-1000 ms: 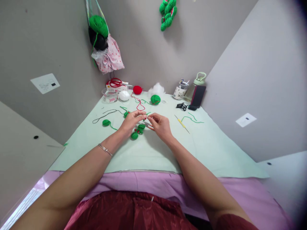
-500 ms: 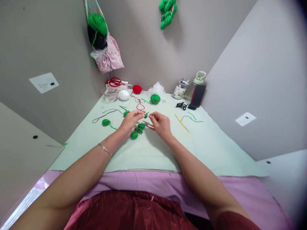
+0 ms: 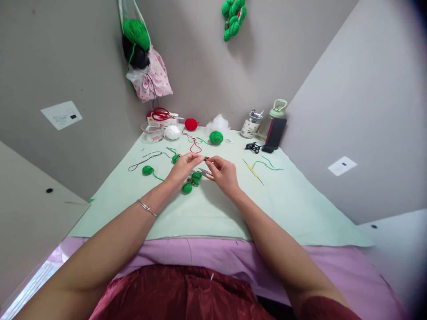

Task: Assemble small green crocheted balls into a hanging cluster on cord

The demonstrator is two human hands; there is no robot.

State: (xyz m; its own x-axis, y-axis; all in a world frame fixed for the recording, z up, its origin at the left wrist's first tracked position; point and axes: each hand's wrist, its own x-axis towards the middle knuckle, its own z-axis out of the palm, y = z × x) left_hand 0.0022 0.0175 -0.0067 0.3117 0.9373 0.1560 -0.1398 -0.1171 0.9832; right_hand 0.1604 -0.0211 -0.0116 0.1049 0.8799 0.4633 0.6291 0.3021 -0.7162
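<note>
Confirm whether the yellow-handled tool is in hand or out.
Out of hand: the yellow-handled tool lies on the table, visibly apart from the right hand, beside a green yarn strand.

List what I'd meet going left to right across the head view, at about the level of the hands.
Small green ball → left hand → small red-and-green piece → right hand → yellow-handled hook.

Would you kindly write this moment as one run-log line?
Left hand: at small green-red piece | Right hand: at same piece | Grips: unclear | Near: thread snips, green crocheted ball | Farther right: yellow crochet hook
</note>
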